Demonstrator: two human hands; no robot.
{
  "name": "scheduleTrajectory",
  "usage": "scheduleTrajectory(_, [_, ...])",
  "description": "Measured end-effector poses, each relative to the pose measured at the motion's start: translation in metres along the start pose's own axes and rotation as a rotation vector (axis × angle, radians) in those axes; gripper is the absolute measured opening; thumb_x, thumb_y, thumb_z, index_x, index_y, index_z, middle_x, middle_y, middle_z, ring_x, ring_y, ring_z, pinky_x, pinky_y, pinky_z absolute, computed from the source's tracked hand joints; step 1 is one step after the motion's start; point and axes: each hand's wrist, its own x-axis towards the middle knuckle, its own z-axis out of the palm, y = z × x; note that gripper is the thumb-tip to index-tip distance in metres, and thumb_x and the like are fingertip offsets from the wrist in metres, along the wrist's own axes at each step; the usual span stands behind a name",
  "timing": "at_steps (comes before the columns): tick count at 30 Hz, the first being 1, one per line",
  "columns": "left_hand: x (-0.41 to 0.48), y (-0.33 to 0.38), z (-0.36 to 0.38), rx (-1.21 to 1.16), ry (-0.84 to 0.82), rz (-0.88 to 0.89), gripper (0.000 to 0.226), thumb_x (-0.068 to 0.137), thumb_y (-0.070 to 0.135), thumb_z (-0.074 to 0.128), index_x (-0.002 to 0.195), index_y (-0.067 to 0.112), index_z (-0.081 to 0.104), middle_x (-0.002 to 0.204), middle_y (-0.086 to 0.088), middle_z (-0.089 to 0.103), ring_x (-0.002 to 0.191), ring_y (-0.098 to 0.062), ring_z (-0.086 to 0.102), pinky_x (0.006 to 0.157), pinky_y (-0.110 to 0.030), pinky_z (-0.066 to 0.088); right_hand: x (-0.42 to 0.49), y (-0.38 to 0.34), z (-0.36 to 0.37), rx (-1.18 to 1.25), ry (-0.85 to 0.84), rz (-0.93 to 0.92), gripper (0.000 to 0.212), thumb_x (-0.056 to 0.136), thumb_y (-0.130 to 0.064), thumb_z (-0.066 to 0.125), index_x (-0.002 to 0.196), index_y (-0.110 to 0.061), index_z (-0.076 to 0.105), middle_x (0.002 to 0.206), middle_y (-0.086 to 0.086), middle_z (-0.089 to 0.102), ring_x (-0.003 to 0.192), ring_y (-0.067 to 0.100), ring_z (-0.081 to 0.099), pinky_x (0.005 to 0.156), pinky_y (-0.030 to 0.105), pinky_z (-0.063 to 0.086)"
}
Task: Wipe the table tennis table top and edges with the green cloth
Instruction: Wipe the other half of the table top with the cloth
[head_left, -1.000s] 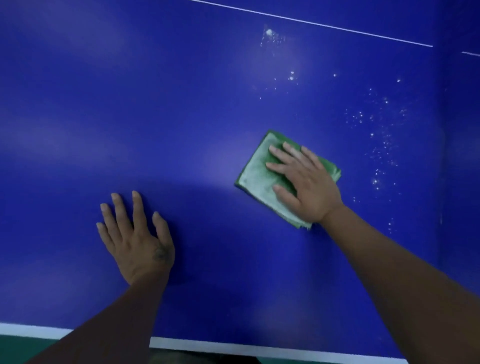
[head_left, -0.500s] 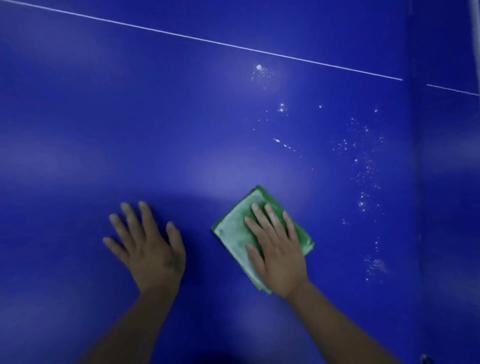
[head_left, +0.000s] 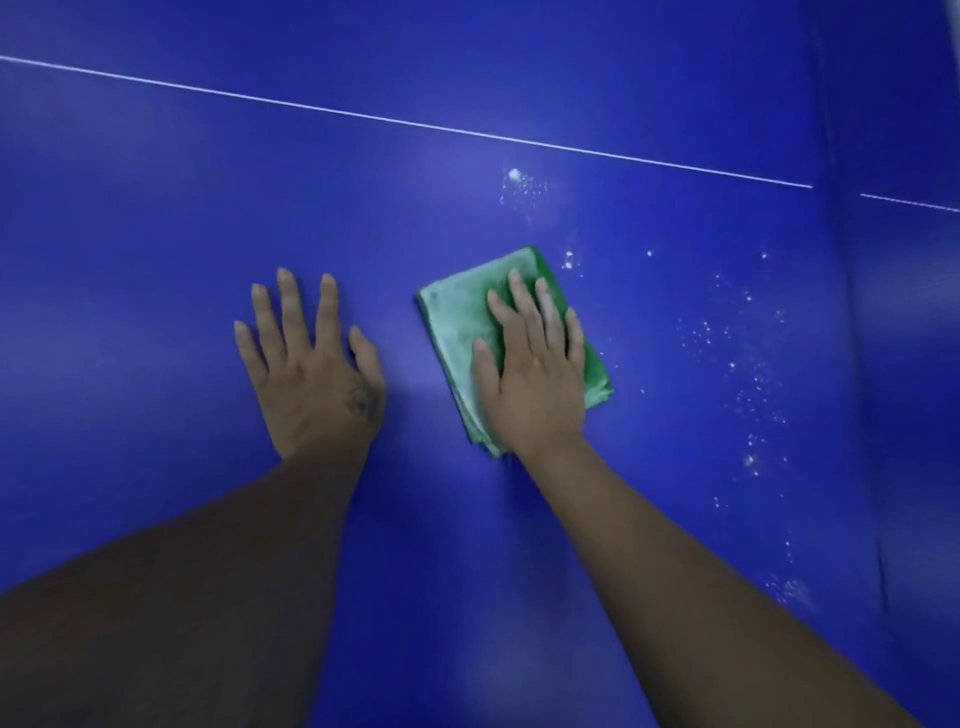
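Note:
The blue table tennis table top (head_left: 156, 234) fills the view. A folded green cloth (head_left: 457, 327) lies flat on it near the middle. My right hand (head_left: 532, 369) presses down on the cloth with straight fingers and covers its right half. My left hand (head_left: 311, 369) rests flat on the bare table just left of the cloth, fingers spread, not touching it. White specks and droplets (head_left: 748, 374) dot the surface to the right of the cloth, and a small white patch (head_left: 519, 184) lies beyond it.
A thin white line (head_left: 363, 115) crosses the table beyond both hands. A vertical seam (head_left: 831, 312) in the table top runs down the right side. No table edge is in view.
My right hand slid the cloth left and toward me, then forward again, closer to the white specks. The view moved forward; the near table edge has dropped out of sight. My left hand stayed flat.

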Motion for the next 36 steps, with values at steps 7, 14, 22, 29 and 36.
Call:
scheduleTrajectory(7, [0.001,0.001,0.0,-0.023,0.006,0.001,0.06,0.11,0.037,0.042,0.168,0.022,0.039,0.179,-0.009,0.022,0.167,-0.033,0.014,0.135,-0.056,0.008,-0.027,-0.007,0.0,-0.149,0.0,0.014,0.069,0.11,-0.059,0.041,0.169,-0.024,0.038,0.18,0.002,0.025,0.165,0.024,0.027,0.123,0.047,0.033])
scheduleTrajectory(14, [0.004,0.003,0.0,-0.006,0.04,0.012,0.06,0.108,0.034,0.042,0.165,0.019,0.044,0.177,-0.013,0.029,0.165,-0.037,0.021,0.133,-0.06,0.014,0.011,-0.011,0.006,-0.251,-0.075,-0.239,0.073,0.112,-0.055,0.037,0.171,-0.012,0.03,0.181,0.009,0.016,0.169,0.028,0.011,0.134,0.062,0.01])
scheduleTrajectory(22, [0.004,0.002,0.006,-0.016,0.088,0.031,0.06,0.106,0.033,0.043,0.164,0.017,0.046,0.176,-0.014,0.031,0.165,-0.037,0.023,0.133,-0.06,0.016,0.15,-0.09,0.039,-0.184,-0.065,-0.119,0.075,0.113,-0.05,0.024,0.174,-0.01,0.008,0.183,0.006,0.001,0.169,0.02,-0.001,0.136,0.046,-0.005])
scheduleTrajectory(29, [0.004,0.004,0.003,-0.031,0.06,0.01,0.058,0.107,0.032,0.045,0.163,0.016,0.048,0.175,-0.015,0.032,0.165,-0.037,0.022,0.133,-0.061,0.014,0.162,0.005,0.008,-0.147,-0.024,-0.015,0.073,0.112,-0.05,0.033,0.173,-0.013,0.019,0.182,0.003,0.014,0.169,0.022,0.01,0.136,0.041,-0.002])
scheduleTrajectory(36, [0.004,0.005,0.004,-0.037,0.074,-0.001,0.057,0.108,0.033,0.044,0.163,0.017,0.048,0.175,-0.014,0.031,0.165,-0.035,0.021,0.133,-0.06,0.015,0.136,0.093,-0.018,-0.14,0.031,0.307,0.072,0.112,-0.047,0.028,0.173,-0.011,0.02,0.182,0.004,0.013,0.169,0.025,0.009,0.137,0.05,0.003])
